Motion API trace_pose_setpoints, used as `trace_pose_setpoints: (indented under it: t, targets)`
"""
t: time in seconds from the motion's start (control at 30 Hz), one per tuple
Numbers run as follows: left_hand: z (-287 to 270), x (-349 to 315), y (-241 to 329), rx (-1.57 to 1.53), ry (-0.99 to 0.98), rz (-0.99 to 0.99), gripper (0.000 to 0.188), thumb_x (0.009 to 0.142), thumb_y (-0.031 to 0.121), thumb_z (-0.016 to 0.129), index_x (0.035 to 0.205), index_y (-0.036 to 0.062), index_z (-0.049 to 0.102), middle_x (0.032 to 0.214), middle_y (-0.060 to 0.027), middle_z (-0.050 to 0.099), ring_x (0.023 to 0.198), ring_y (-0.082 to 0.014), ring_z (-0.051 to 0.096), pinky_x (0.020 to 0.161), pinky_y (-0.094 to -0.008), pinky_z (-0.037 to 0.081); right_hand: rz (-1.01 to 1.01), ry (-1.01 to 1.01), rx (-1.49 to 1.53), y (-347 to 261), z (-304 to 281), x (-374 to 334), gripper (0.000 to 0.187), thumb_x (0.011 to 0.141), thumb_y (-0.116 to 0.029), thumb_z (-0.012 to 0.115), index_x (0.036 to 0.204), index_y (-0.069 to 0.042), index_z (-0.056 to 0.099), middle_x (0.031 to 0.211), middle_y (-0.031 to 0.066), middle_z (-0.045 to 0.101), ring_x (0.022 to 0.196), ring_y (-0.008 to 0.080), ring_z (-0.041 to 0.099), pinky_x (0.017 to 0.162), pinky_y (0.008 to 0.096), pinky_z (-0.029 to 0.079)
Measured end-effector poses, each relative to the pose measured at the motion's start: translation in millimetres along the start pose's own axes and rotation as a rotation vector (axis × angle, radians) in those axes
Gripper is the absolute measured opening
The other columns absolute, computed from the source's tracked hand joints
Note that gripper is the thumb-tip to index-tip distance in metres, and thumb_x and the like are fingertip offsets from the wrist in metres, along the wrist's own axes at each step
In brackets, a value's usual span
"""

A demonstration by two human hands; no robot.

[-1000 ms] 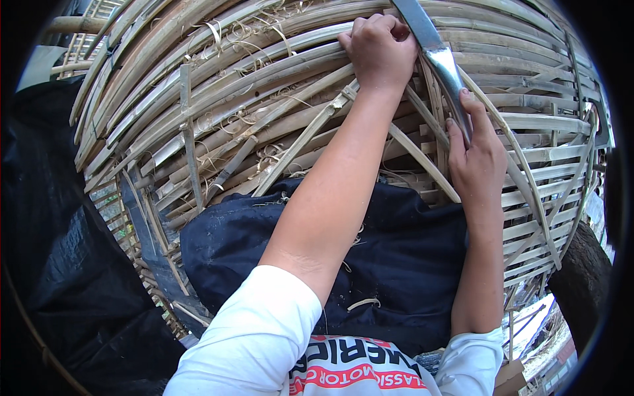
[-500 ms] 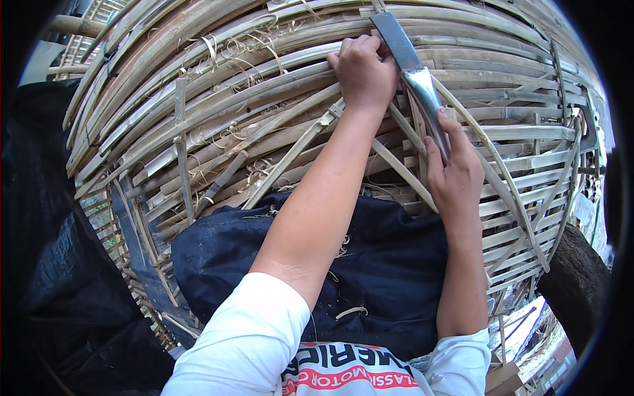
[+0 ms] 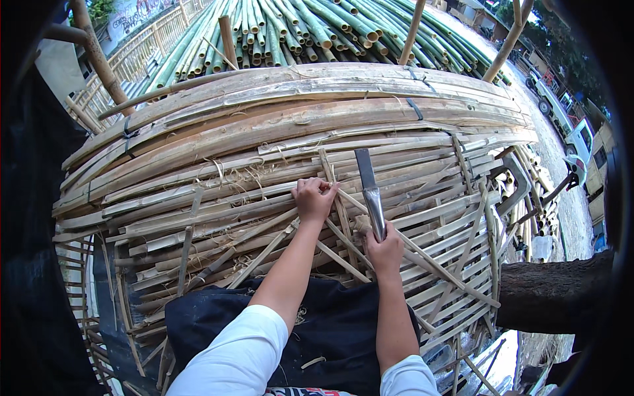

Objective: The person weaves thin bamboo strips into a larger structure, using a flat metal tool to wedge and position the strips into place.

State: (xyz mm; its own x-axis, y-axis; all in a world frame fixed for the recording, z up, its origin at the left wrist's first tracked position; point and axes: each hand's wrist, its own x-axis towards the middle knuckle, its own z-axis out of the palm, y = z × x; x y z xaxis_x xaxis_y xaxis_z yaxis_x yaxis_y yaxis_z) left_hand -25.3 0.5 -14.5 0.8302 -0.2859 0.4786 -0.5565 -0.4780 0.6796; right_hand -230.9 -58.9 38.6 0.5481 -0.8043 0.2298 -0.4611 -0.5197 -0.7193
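My left hand (image 3: 314,198) is closed in a pinch on a thin, pale bamboo strip (image 3: 436,266) that slants down to the right. The strip's far end by my fingertips is hard to make out. In my right hand (image 3: 385,253) is a big knife (image 3: 366,173) with a broad, flat grey blade and a shiny metal grip. Its blade points up and away, just right of my left hand and apart from it. Under both hands lie split bamboo slats (image 3: 264,198), with curled shavings (image 3: 247,175) scattered over them.
Dark cloth (image 3: 330,336) covers my lap. Thick split bamboo lengths (image 3: 290,122), tied in bundles, lie across the far side. Beyond them is a pile of green bamboo poles (image 3: 297,33). A tree trunk (image 3: 555,290) stands at right, and black sheeting (image 3: 33,218) hangs at left.
My view has tilted up, bringing the poles and street into sight. The knife has moved from close against my left hand to apart on its right. Both hands keep their hold.
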Motion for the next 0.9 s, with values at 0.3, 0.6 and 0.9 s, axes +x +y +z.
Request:
trace_pose_setpoints:
  t: [0.3, 0.6, 0.9]
  targets:
    - [5.9, -7.4, -2.4, -0.015, 0.003, -0.014, 0.033, 0.077, 0.045, 0.082, 0.072, 0.0136, 0.072, 0.077, 0.0011, 0.067, 0.089, -0.0244, 0.059, 0.089, -0.0437, 0.041, 0.121, -0.015, -0.065, 30.1, -0.6, 2.6, 0.026, 0.080, -0.024, 0.072, 0.095, -0.003, 0.068, 0.084, 0.0217, 0.070, 0.084, 0.0436, 0.068, 0.074, 0.0534, 0.052]
    - [7.8, -5.3, -0.7, -0.022, -0.002, 0.046, 0.033, 0.079, 0.044, 0.082, 0.073, 0.0122, 0.073, 0.076, -0.0004, 0.067, 0.088, -0.0256, 0.058, 0.088, -0.0436, 0.042, 0.121, 0.015, -0.016, 27.0, -6.6, 1.0, 0.026, 0.080, -0.025, 0.071, 0.095, -0.004, 0.068, 0.085, 0.0214, 0.070, 0.084, 0.0434, 0.068, 0.075, 0.0531, 0.053]
    - [7.0, -7.0, -0.6, -0.024, -0.018, 0.047, 0.032, 0.078, 0.041, 0.083, 0.077, 0.0108, 0.073, 0.079, -0.0023, 0.067, 0.091, -0.0264, 0.058, 0.090, -0.0423, 0.043, 0.108, -0.006, -0.017, 24.7, -8.7, -0.4, 0.025, 0.082, -0.025, 0.070, 0.097, -0.006, 0.069, 0.084, 0.0206, 0.070, 0.084, 0.0416, 0.069, 0.076, 0.0526, 0.053]
